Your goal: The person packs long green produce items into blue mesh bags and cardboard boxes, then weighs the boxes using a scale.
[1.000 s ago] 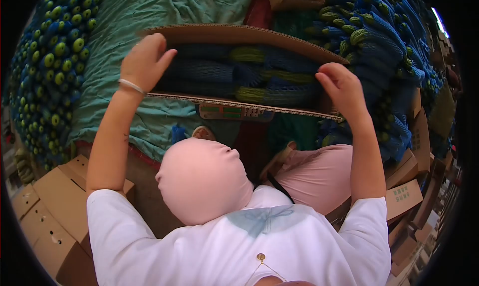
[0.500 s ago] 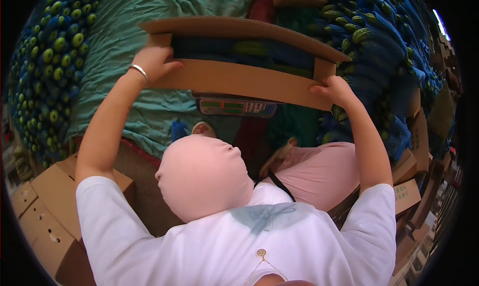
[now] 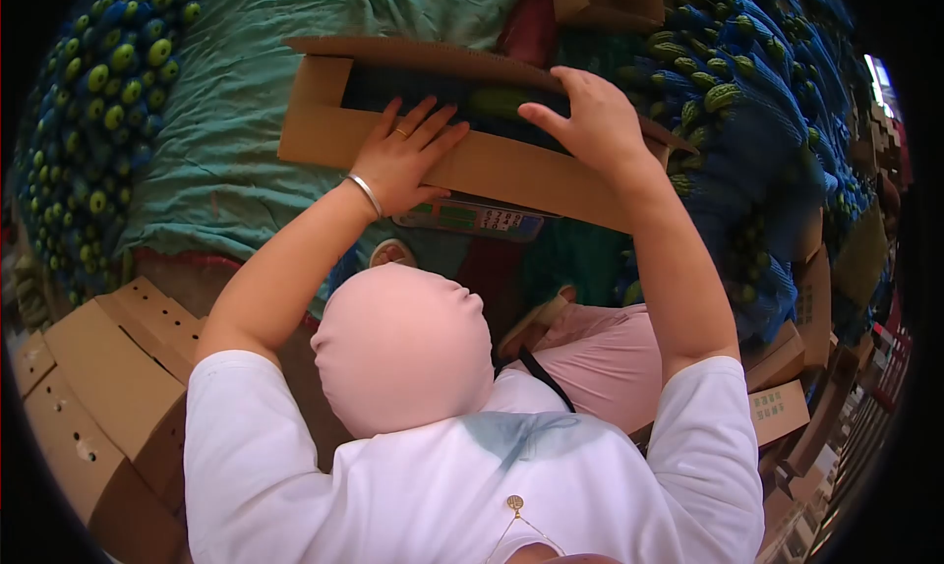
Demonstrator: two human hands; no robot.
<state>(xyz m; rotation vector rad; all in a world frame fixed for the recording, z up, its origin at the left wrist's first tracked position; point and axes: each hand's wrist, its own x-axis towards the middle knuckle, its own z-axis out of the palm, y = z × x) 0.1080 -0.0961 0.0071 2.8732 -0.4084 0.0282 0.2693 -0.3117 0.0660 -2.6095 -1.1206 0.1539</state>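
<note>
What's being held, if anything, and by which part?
The left hand lies spread on the near carton flap, gripping nothing. The right hand touches the far flap; its grip is unclear.

Your left hand (image 3: 395,169) has left the corner and now spreads over the middle of the cardboard near flap (image 3: 326,135), its face, edge-on at first, now showing. Your right hand (image 3: 602,123) has shifted inward, fingers reaching the far flap (image 3: 423,53).

The long brown cardboard box (image 3: 324,133) sits partly open.
</note>
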